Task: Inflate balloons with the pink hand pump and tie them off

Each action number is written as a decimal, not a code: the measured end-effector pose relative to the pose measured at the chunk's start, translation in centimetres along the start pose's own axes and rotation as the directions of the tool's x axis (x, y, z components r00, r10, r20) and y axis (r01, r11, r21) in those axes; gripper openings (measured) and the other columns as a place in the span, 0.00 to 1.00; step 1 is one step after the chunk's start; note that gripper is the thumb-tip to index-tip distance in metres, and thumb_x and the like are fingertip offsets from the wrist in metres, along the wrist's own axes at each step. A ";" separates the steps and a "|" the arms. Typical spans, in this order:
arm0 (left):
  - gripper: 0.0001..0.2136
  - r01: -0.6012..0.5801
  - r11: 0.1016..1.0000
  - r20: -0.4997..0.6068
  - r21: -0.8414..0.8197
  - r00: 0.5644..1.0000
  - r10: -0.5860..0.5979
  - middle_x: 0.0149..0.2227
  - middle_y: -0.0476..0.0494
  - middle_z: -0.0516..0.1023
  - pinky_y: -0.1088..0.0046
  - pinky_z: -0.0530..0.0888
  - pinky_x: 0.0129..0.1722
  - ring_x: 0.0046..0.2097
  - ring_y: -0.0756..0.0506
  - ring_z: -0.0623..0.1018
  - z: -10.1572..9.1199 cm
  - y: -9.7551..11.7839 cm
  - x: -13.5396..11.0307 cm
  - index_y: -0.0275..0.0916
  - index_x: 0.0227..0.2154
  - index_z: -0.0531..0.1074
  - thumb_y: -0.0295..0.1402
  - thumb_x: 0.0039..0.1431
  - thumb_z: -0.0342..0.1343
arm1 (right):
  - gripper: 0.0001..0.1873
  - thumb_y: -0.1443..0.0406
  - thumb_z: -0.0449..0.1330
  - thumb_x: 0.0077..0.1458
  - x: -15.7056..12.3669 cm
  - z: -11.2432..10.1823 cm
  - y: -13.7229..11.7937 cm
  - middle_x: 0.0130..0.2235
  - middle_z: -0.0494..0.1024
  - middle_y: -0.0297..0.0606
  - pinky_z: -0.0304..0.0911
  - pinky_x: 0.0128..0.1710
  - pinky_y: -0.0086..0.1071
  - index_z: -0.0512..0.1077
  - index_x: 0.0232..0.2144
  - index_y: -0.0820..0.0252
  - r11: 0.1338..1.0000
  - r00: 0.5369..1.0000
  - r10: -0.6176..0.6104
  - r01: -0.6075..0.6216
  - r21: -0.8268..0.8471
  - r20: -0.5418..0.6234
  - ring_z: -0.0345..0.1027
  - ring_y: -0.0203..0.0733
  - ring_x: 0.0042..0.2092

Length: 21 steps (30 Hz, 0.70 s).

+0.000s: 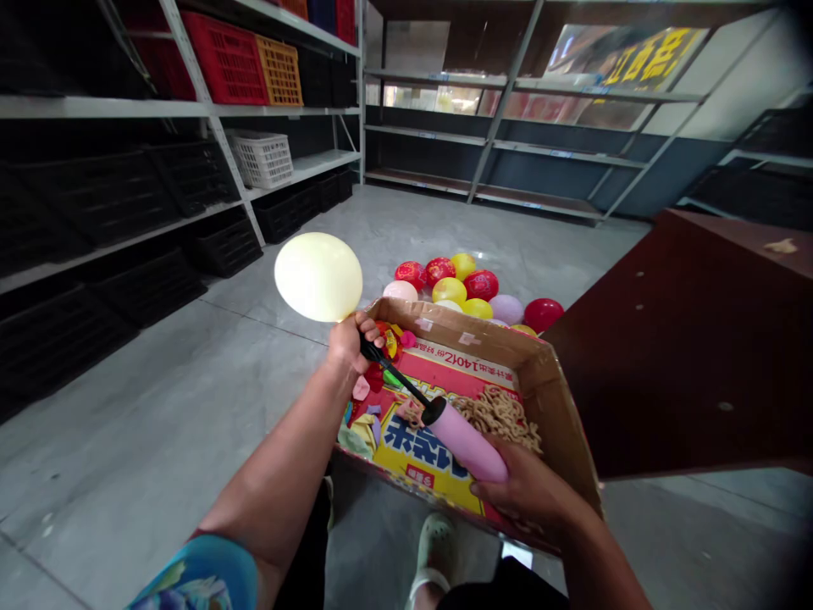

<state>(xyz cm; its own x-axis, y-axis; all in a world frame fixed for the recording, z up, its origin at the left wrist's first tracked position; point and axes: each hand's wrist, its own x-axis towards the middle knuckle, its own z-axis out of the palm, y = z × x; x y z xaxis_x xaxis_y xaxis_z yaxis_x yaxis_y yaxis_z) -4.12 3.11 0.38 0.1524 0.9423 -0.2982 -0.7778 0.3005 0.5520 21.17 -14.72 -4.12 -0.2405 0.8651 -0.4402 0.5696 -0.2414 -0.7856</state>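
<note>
A pale yellow inflated balloon point(318, 277) sits at the tip of a hand balloon pump point(467, 440) with a pink barrel and black rod. My left hand point(351, 343) is closed around the pump's black end and the balloon's neck. At the pump's other end, my right hand point(524, 483) grips the pink barrel. Beneath the pump is a shallow cardboard box point(550, 390), its inside printed red and yellow. Loose deflated balloons point(365, 432) lie along the box's left side. A pile of tan, curled string-like pieces point(499, 415) lies at its right.
Several inflated red, yellow, pink and lilac balloons point(450, 290) rest on the floor beyond the box. A dark reddish-brown wooden piece point(686, 356) stands close on the right. Shelving with black crates point(95, 313) lines the left; metal racks point(501, 144) stand at the back.
</note>
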 end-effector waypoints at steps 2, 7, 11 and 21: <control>0.11 0.021 1.000 -0.008 0.018 1.000 -0.021 0.16 0.56 0.48 0.78 0.57 0.15 0.14 0.54 0.54 0.3 -1.0 -0.3 0.40 0.20 0.48 0.18 0.46 0.42 | 0.22 0.62 0.63 0.43 0.6 0.6 -0.3 0.39 0.78 0.37 0.64 0.37 0.33 0.71 0.44 0.60 0.998 0.999 -0.010 0.006 -0.069 -0.047 0.70 0.44 0.38; 0.10 0.059 0.995 -0.031 0.079 0.998 -0.057 0.16 0.55 0.50 0.77 0.58 0.15 0.15 0.54 0.56 1.1 -4.3 -1.3 0.40 0.19 0.50 0.19 0.45 0.44 | 0.20 0.58 0.63 0.44 1.4 2.0 -1.6 0.36 0.78 0.37 0.60 0.32 0.31 0.71 0.40 0.61 0.975 0.977 -0.043 -0.005 -0.223 -0.211 0.69 0.43 0.34; 0.10 0.057 0.994 -0.042 0.096 0.998 -0.053 0.16 0.55 0.52 0.77 0.58 0.14 0.15 0.54 0.57 1.6 -5.1 -1.8 0.40 0.19 0.51 0.20 0.45 0.45 | 0.19 0.61 0.62 0.43 1.5 2.2 -2.3 0.34 0.77 0.37 0.60 0.31 0.31 0.70 0.40 0.61 0.980 0.974 -0.038 -0.008 -0.199 -0.223 0.68 0.42 0.33; 0.10 -0.023 1.000 -0.055 -0.017 0.998 0.022 0.17 0.56 0.48 0.78 0.56 0.14 0.14 0.54 0.54 1.2 0.3 -0.6 0.40 0.20 0.49 0.19 0.48 0.43 | 0.27 0.64 0.61 0.40 -1.0 -0.6 -0.6 0.39 0.79 0.38 0.66 0.39 0.35 0.72 0.46 0.60 0.997 1.000 0.016 -0.014 0.074 -0.020 0.71 0.48 0.41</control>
<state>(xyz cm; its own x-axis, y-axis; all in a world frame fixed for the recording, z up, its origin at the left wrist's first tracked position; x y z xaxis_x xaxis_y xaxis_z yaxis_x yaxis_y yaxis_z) -3.76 2.86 1.66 0.1016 0.9392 -0.3280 -0.7912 0.2762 0.5456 21.53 -15.21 -2.90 -0.2161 0.8697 -0.4437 0.5137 -0.2852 -0.8092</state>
